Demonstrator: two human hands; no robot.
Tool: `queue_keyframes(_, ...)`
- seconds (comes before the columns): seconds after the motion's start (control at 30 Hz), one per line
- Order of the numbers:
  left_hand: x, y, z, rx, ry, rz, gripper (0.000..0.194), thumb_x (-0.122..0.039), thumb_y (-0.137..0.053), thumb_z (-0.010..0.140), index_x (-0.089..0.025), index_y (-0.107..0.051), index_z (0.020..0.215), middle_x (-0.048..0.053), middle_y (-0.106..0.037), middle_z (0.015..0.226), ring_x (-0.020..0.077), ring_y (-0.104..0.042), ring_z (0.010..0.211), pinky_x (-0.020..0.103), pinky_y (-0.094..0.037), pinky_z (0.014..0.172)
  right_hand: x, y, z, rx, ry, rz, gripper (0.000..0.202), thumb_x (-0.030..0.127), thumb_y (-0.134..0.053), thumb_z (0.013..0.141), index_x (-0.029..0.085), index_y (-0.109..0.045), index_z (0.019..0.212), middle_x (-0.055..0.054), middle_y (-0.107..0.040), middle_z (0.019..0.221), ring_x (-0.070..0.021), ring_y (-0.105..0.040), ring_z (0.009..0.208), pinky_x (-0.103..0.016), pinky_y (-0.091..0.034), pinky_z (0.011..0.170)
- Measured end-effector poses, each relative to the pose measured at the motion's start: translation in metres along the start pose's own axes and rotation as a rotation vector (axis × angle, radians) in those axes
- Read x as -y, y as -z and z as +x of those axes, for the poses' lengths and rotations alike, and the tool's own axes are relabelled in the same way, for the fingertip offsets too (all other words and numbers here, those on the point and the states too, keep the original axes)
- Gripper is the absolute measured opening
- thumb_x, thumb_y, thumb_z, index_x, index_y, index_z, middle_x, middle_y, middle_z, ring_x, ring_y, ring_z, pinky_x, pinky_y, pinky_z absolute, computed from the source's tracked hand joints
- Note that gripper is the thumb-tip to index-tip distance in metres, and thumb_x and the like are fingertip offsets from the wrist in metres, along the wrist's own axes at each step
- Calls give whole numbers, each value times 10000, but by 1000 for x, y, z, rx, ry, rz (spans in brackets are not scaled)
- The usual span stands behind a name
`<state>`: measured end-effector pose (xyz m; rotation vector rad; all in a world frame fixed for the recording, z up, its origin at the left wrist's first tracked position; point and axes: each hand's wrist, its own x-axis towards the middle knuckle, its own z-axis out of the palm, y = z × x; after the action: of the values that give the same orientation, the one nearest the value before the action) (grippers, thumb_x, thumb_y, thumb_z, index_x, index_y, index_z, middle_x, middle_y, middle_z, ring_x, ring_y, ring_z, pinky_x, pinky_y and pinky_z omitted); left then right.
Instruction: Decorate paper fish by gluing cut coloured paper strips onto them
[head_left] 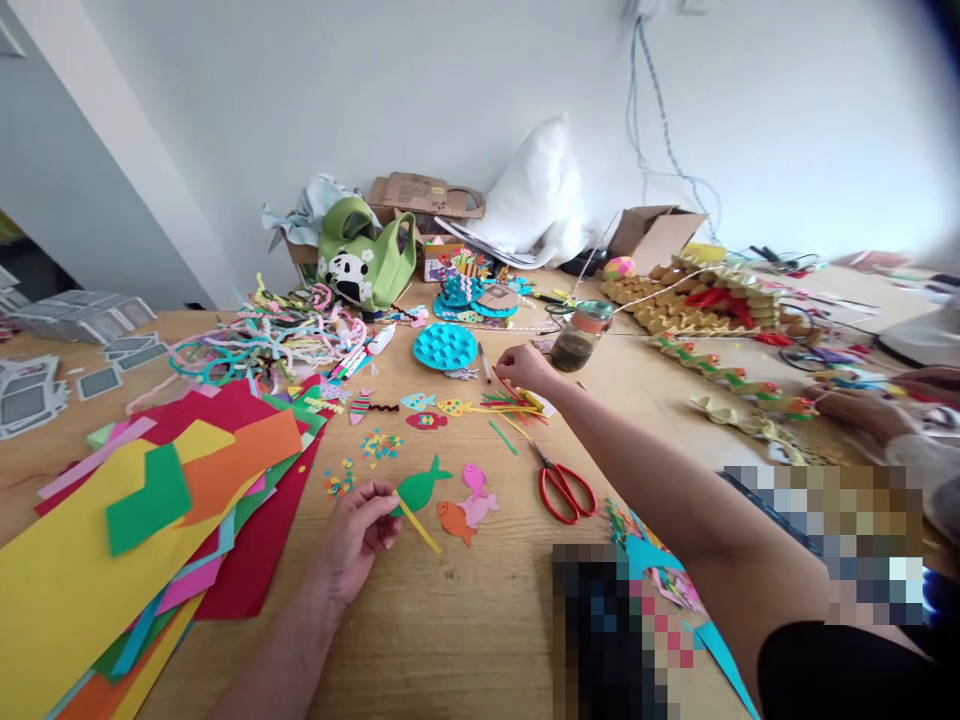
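from where i stood, the left hand (365, 530) was turned up over the near part of the wooden table (420, 640), its thumb and fingers pinching the head end of a green paper fish (420, 492). the tail pointed up and away to the right, and a narrow yellow strip (422, 530) slanted down across the fish from near the thumb tip. just right of it lay an orange fish (454, 522), touching a pale pink one, with a brighter pink fish (475, 478) above them.

the right hand (525, 367) reached far out across the table, fingers curled downward, between a pen (485, 363) and a lidded glass jar (581, 340). i couldn't tell whether those fingertips had closed on anything; a bit of thin red showed right under them. a loose pile of coloured strips (517, 405) sat just below that hand, and nearer the person lay red-handled scissors (556, 468), their loops toward the person.

across the middle i saw more decorated paper fish (427, 421), small heaps of paper dots (382, 445) and a round blue piece (445, 347) with raised scalloped shapes. coloured sheets (75, 540) overlapped on the left, below a tangle of fuzzy stems (277, 335), with a green panda bag (375, 255) behind. at the far right, another person's hand (862, 415) was near a bumpy painted strip (739, 380).
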<state>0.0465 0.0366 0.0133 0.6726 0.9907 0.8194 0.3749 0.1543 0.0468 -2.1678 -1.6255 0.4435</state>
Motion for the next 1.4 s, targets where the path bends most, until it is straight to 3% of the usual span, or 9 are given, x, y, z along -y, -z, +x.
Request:
queue_keyframes(0.17,2,2,0,23,6,0,325,-265,-823,536,-158,-577,718,-42,-571,582,73,-519,463,172,-340,392,-2,11,-11,-15,-28,329,124,206,-587,772,137,-617,674,11,-588,503,-68,-495,407,-167,-355,400)
queue_keyframes(0.43,0,-2,-2,18,5,-9,325,-248,-822,513,-162,-575,707,-50,-565,562,77,-525,457,171,-331,383,-7,25,-22,-75,2,707,128,253,-622,729,157,-556,677,-5,-634,637,-53,-468,434,-172,-333,378)
queue_keyframes(0.63,-2,-4,-3,28,-17,-9,290,-235,-798,514,-159,-574,681,-44,-561,550,80,-525,455,169,-318,379,-4,34,-35,-139,55,846,194,328,-658,706,171,-545,707,-3,-641,672,-83,-552,564,-198,-443,540)
queue_keyframes(0.77,-3,-2,-3,8,-30,-39,275,-226,-781,515,-161,-568,676,-46,-554,543,80,-522,449,170,-307,376,22,32,-60,21,148,1051,252,352,-713,675,174,-554,755,-42,-685,736,-165,-665,748,-295,-509,728)
queue_keyframes(0.93,-6,2,-1,-31,-61,-54,271,-224,-772,511,-164,-577,689,-45,-556,536,86,-526,450,178,-315,382,71,14,-113,322,157,1108,247,358,-706,677,184,-538,727,8,-608,607,-118,-585,572,-262,-469,608)
queue_keyframes(1.1,-7,6,0,-62,-104,-43,261,-233,-755,521,-167,-579,702,-37,-564,530,91,-520,444,188,-312,387,107,-13,-154,551,158,1023,297,437,-700,704,179,-561,746,4,-618,626,-100,-568,549,-236,-450,553)
queue_keyframes(1.4,-8,5,0,-101,-153,-21,248,-267,-730,507,-167,-572,670,-38,-547,497,89,-501,437,195,-306,394,124,-65,-176,451,177,785,185,309,-619,781,204,-483,849,47,-603,600,-105,-569,455,-220,-424,445)
